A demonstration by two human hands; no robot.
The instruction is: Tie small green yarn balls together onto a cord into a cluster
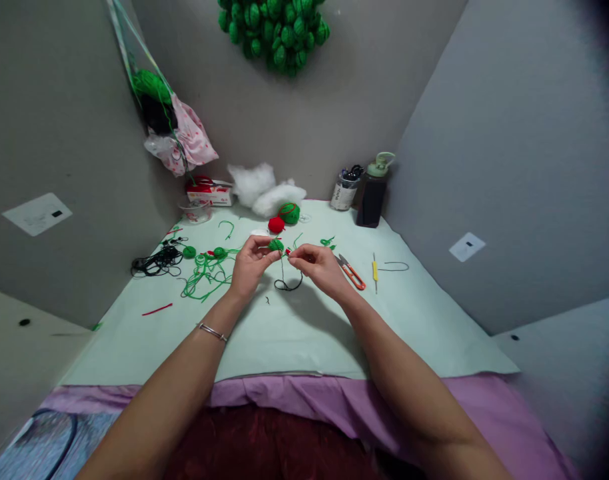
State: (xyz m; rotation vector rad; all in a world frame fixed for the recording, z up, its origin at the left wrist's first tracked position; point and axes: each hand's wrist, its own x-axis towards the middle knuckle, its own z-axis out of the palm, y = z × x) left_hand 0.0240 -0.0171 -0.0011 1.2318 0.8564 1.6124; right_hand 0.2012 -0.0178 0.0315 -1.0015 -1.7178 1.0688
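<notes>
Between thumb and fingers, my left hand (253, 263) grips a small green crocheted piece (276, 246) above the middle of the table. Close beside it on the right, my right hand (318, 263) is pinched near a tiny red bit (288, 251); what exactly its fingertips hold is too small to make out. A black yarn strand (289, 287) hangs from between the hands and loops down toward the tabletop. Just behind the hands lie a red yarn ball (276, 225) and a green yarn ball (289, 213).
Orange thread snips (352, 272) and a yellow-handled crochet hook (375, 272) lie right. Tangled green yarn (204, 277) and black cord (157, 261) spread left. White stuffing (267, 190), a pen cup (344, 192) and a dark bottle (372, 200) stand along the back wall.
</notes>
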